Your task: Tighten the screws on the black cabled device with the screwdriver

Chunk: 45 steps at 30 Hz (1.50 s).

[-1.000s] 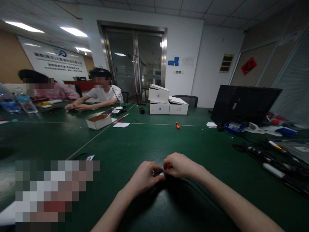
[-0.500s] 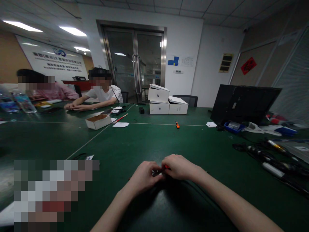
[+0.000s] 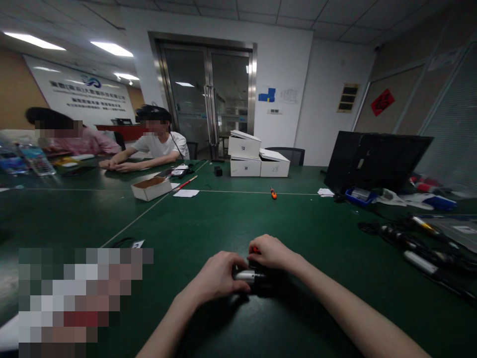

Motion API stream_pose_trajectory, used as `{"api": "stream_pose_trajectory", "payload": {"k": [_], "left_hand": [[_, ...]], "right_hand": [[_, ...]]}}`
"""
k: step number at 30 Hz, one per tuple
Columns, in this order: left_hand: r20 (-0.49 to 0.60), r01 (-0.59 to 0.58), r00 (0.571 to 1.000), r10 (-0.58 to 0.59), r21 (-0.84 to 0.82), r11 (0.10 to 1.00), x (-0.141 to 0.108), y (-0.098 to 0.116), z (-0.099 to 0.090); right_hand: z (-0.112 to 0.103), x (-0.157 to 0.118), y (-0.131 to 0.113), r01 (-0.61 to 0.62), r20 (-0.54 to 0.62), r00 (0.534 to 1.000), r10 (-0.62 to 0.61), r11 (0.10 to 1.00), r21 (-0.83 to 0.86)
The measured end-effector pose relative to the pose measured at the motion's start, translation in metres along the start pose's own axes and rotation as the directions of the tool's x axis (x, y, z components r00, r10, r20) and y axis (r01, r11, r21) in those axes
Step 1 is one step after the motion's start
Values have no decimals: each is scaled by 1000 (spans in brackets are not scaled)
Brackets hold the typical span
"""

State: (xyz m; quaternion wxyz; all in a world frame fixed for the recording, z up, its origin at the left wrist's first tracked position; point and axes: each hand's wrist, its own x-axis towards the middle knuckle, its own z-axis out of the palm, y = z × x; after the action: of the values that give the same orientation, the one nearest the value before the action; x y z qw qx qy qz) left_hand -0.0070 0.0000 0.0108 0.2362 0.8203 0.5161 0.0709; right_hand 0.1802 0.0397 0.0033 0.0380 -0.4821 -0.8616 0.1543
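Observation:
My left hand [image 3: 222, 273] is closed around a silver and black cylindrical tool [image 3: 246, 276], which lies roughly level just above or on the green table [image 3: 223, 219]. The tool's black end points right, beneath my right hand [image 3: 271, 252]. In the closed fingers of that right hand sits a small screwdriver-like thing with a red-orange handle [image 3: 256, 250]; most of it is hidden. Its lower tip, dark against the table, is close to the tool, but I cannot tell whether they touch.
Ahead lies an orange screwdriver [image 3: 274, 194]. White boxes [image 3: 246, 166] are stacked behind it. An open carton [image 3: 151, 189] stands left, near a seated person [image 3: 160, 144]. Cabled tools [image 3: 421, 262] and a black monitor [image 3: 376, 161] occupy the right side.
My hands have drawn slightly apart, the right one upward. The silver and black tool, mostly hidden before, now shows between them.

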Motion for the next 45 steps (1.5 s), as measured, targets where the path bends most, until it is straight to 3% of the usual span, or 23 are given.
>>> {"api": "stream_pose_trajectory", "payload": {"k": [10, 16, 20, 24, 28, 32, 39, 45], "left_hand": [[42, -21, 999, 22, -42, 999, 0, -5, -1], [60, -66, 996, 70, -61, 996, 1, -3, 2], [40, -109, 993, 114, -101, 989, 1, 0, 4], [-84, -124, 990, 112, -143, 982, 6, -4, 4], [-241, -42, 970, 19, -89, 995, 14, -13, 6], [-218, 20, 976, -28, -39, 999, 17, -17, 8], [-154, 35, 988, -28, 44, 998, 19, -17, 14], [-169, -4, 986, 14, 59, 998, 23, -16, 22]], "right_hand": [[-7, -7, 12, -23, 11, 1000, 23, 999, 35], [-5, -39, 6, 86, 182, 977, -107, 989, 122], [0, -59, -3, 38, 124, 991, -43, 998, 42], [2, -76, -4, -53, 106, 993, 46, 996, 69], [3, -99, 3, -135, 94, 988, 124, 984, 116], [4, -127, 12, -219, 56, 976, 212, 962, 162], [2, -182, 37, -475, 55, 879, 474, 858, 195], [5, -221, 93, -630, 8, 760, 650, 734, 254]]}}
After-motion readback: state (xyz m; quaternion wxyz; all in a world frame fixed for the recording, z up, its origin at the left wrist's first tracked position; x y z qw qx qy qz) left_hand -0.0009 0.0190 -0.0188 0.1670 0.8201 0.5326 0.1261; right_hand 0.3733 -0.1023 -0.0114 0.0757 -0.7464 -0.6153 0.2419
